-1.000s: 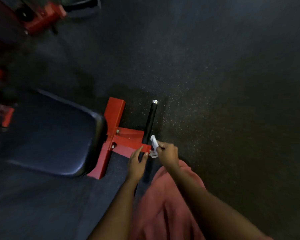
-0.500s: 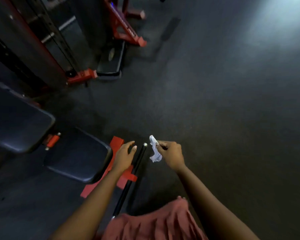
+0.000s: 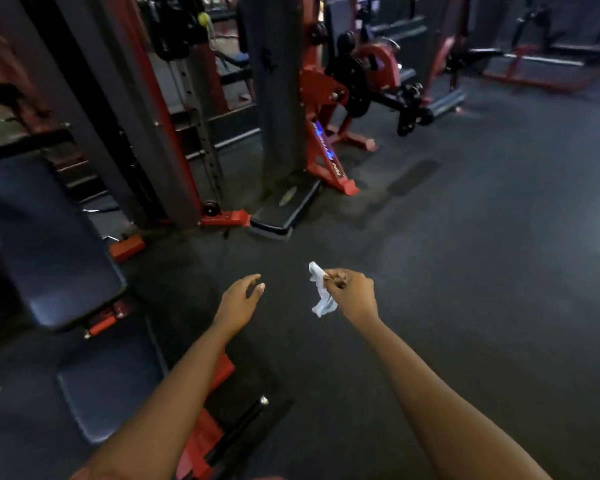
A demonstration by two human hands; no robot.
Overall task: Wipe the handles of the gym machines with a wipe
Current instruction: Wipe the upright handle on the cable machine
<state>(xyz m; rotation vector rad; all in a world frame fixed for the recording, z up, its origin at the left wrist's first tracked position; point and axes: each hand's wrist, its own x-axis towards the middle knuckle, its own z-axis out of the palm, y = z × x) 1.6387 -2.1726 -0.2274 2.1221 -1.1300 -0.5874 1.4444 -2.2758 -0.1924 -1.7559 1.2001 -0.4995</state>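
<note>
Hands: two, my left hand (image 3: 239,299) and right hand (image 3: 355,294), held out over the floor (image 3: 465,271).
Left fingers: loose, spread, holding nothing.
Right fingers: curled, pinching the wipe (image 3: 321,296).
Wipe: one, white, crumpled; it sticks up above the pinch and hangs below it, on the side toward my left hand.
Handle: one handle (image 3: 246,419), black with a silver cap, beside my left forearm, well apart from the wipe.
Pads: two, back pad (image 3: 49,244) and seat pad (image 3: 108,382).
</note>
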